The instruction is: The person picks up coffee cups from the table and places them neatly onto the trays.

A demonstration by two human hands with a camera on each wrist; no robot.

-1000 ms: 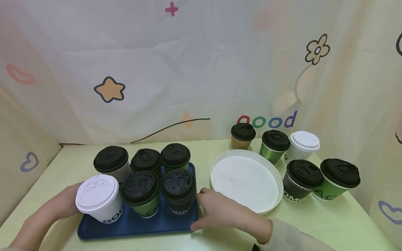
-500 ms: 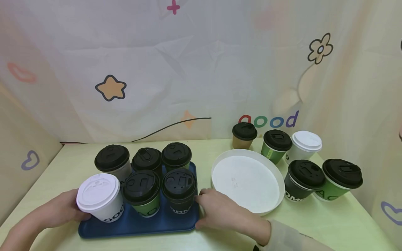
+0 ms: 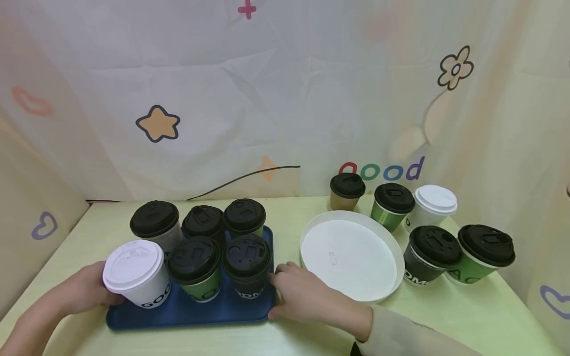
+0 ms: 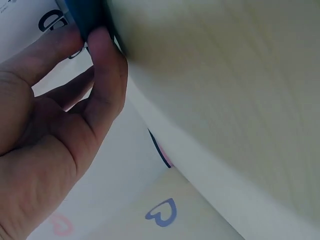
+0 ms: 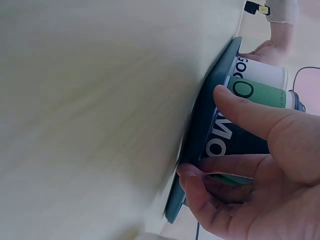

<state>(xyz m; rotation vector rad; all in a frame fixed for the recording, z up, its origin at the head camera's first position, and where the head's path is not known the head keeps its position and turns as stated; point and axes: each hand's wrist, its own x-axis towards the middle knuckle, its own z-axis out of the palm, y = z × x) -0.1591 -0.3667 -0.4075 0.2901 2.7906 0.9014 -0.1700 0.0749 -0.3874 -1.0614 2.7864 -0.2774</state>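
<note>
A blue tray (image 3: 187, 316) bears two rows of lidded paper coffee cups. At its front left stands a white cup (image 3: 135, 274) with a white lid; beside it are a green cup (image 3: 200, 272) and a black cup (image 3: 247, 267), both black-lidded. The back row, also black-lidded, is partly hidden. My left hand (image 3: 86, 290) grips the tray's left edge behind the white cup, its fingertips (image 4: 100, 40) pinching the rim. On the right edge, my right hand (image 3: 307, 299) holds the tray, with the thumb at the rim and fingers (image 5: 192, 187) curled at its underside.
Right of the tray lies a round white shallow dish (image 3: 352, 257). Beyond it stand several more lidded cups, among them a brown cup (image 3: 345, 195), a white cup (image 3: 429, 207) and a green cup (image 3: 481, 254). A printed curtain (image 3: 285, 99) hangs behind the table.
My left hand has closed its fingers on the tray's left edge. The tray and its cups have shifted slightly left and away, both hands moving with it. The dish and right-side cups stay put.
</note>
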